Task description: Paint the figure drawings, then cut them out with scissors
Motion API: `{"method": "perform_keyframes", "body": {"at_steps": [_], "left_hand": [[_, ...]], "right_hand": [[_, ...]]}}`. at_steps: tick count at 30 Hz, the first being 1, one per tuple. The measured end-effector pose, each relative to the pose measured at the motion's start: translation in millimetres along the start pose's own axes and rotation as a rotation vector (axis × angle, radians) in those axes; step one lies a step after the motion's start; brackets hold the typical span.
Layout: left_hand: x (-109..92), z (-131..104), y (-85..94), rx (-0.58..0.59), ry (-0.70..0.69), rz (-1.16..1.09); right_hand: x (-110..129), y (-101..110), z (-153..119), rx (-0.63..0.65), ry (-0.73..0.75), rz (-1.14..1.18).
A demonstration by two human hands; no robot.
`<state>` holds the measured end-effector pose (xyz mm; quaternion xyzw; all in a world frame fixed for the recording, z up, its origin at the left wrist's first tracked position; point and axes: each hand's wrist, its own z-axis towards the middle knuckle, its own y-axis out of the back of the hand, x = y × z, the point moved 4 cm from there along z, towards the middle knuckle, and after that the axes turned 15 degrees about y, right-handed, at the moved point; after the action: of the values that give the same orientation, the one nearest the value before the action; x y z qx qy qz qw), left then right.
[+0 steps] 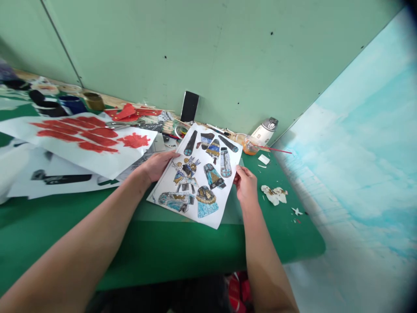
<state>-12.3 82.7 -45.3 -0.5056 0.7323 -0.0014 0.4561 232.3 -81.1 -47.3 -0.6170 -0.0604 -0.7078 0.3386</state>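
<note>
Between my hands is a white sheet of paper (208, 174) with painted figure parts in black, blue and gold. It is tilted over the green table. My left hand (161, 165) pinches its left edge, fingers partly behind the sheet. On the opposite edge, my right hand (245, 182) has thumb and fingers closed on the paper. To the left of the sheet lies another paper with red painted shapes (94, 134), on top of more papers with black painting.
Paint jars (71, 104) stand at the back left. A dark phone (190, 106) leans on the wall. A cup of orange liquid (250, 145) with a red stick and a white bottle (265, 130) stand back right. Crumpled tissue (275, 194) lies on the green table (182, 252).
</note>
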Motion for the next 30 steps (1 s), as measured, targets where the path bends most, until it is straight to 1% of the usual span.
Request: {"method": "perform_keyframes", "body": {"at_steps": [4, 9, 14, 30], "left_hand": [[-1, 2, 3.2, -0.021, -0.018, -0.004], [-2, -2, 1.3, -0.035, -0.032, -0.006], [-1, -6, -3.1, 0.018, -0.002, 0.032], [-7, -16, -15.2, 0.14, -0.07, 0.136]], "right_hand": [[-1, 1, 0, 0.01, 0.004, -0.036], [-3, 2, 0, 0.021, 0.009, -0.059], [-5, 1, -1, 0.021, 0.016, -0.076], [-2, -1, -2, 0.032, 0.03, -0.102]]}}
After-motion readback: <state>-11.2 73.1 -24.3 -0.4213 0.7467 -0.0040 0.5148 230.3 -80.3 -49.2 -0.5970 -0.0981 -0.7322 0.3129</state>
